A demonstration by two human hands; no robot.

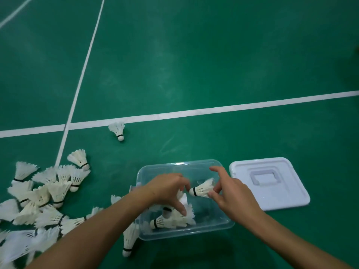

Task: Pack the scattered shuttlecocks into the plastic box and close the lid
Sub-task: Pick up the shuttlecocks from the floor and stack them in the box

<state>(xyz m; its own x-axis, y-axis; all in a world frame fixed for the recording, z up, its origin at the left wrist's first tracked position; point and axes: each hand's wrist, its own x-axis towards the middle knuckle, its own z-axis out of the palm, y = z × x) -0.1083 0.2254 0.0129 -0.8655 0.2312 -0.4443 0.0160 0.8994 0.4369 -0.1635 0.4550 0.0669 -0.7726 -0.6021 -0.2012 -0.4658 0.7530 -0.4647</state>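
White-feathered shuttlecock [203, 189] pinched by right hand [231, 197] over plastic box [186, 232], presumably for dropping; left hand [168, 189] spread, empty; lid [269, 183] parked beside.

head cam | 1 view | looks forward and down | close over plastic box [223, 228] | green floor [213, 65] beyond

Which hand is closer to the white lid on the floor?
Right. The right hand holds a shuttlecock over the box, just left of the lid. The left hand is farther left.
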